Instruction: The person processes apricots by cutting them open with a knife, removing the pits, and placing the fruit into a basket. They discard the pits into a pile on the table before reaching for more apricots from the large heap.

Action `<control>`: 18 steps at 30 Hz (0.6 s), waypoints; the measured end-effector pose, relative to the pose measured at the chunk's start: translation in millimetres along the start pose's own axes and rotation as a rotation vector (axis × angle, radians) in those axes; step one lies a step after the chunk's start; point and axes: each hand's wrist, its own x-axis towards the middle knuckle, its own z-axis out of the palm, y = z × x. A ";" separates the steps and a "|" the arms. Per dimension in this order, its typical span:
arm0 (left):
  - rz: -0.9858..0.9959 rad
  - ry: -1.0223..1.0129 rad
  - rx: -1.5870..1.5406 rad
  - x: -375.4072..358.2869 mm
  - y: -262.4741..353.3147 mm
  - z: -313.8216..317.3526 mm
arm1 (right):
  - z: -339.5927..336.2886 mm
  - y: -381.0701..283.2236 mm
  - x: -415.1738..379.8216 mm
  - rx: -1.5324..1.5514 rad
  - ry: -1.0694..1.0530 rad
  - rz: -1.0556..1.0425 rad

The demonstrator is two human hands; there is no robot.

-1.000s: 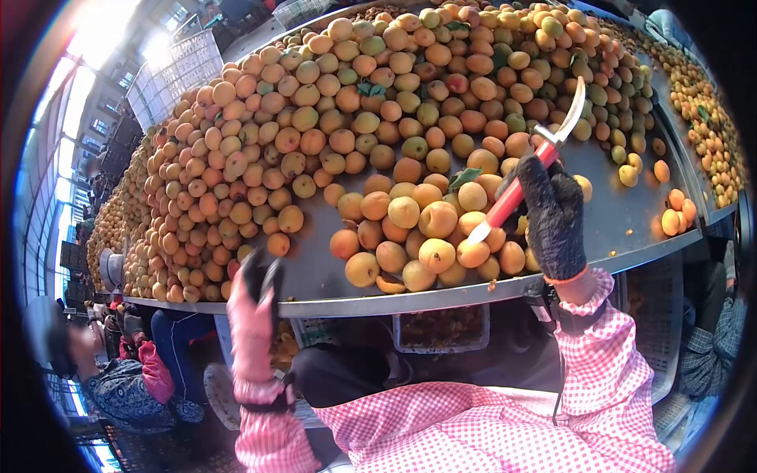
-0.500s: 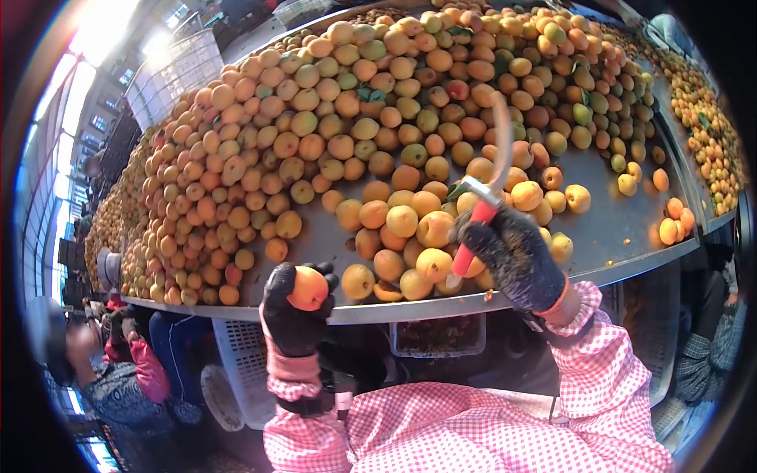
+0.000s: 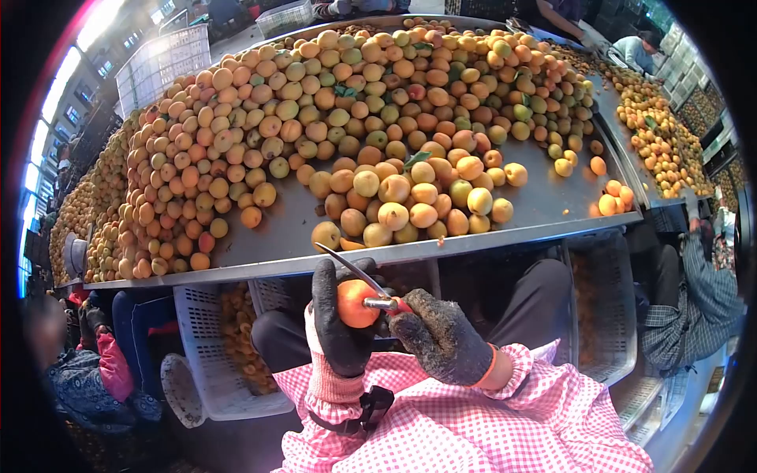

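A: Worktop (image 3: pixel 552 206) first — grey metal, tilted across the upper half of the frame, its near edge running from the lower left up toward the right.

B: And on it?

A: A great heap of apricots (image 3: pixel 315 110), orange and yellow with some green, filling the upper left and centre. A smaller cluster (image 3: pixel 410 205) lies near the front edge at centre, and a few loose fruit (image 3: pixel 613 197) sit apart at the right.

B: What lies under the worktop?

A: White plastic crates (image 3: pixel 213 347) at lower left and a further crate (image 3: pixel 607 315) at lower right. A second person in a patterned top (image 3: pixel 95 378) is at the far lower left, and a checked sleeve (image 3: pixel 694 299) shows at the right edge.

B: The wearer?

A: Pink-checked sleeves (image 3: pixel 489 426) fill the bottom centre. Both hands wear dark gloves and are held below the worktop's edge, in the lower middle of the frame.

B: The left hand (image 3: pixel 343 331)?

A: Curled around a single apricot (image 3: pixel 355 303), fingers wrapped behind it, thumb side up.

B: And the right hand (image 3: pixel 441 335)?

A: Closed in a fist on the red handle of a knife (image 3: pixel 359 276). The thin curved blade runs up and left from the fist, crossing the top of the held apricot and touching it.
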 end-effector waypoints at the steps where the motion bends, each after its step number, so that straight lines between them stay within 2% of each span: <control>1: -0.037 -0.037 0.127 3.0 -3.3 -7.4 | 0.6 -3.5 -3.8 -0.036 0.003 -0.030; 2: -0.043 -0.040 0.123 -1.9 -7.4 -12.4 | 2.5 -1.7 -8.1 -0.149 0.023 -0.062; 5: -0.050 -0.030 -0.067 -11.8 -6.1 -14.8 | 5.4 -2.2 -18.3 -0.230 0.046 -0.099; 7: 0.580 -0.250 0.918 -14.6 -0.2 -18.7 | 6.7 -3.6 -21.5 -0.287 0.043 -0.127; 9: 0.547 -0.248 0.832 -26.6 16.9 0.2 | 4.0 -10.2 -21.8 -0.346 0.046 -0.155; 11: 0.663 -0.237 1.069 -31.6 26.3 6.8 | -1.6 -24.9 -20.6 -0.582 -0.035 -0.200; 14: 0.703 -0.263 1.027 -34.2 31.1 14.6 | -1.3 -23.2 -23.3 -0.702 -0.055 -0.175; 18: 0.831 -0.189 1.072 -31.0 31.0 23.2 | 6.2 -15.1 -19.4 -0.655 -0.010 -0.168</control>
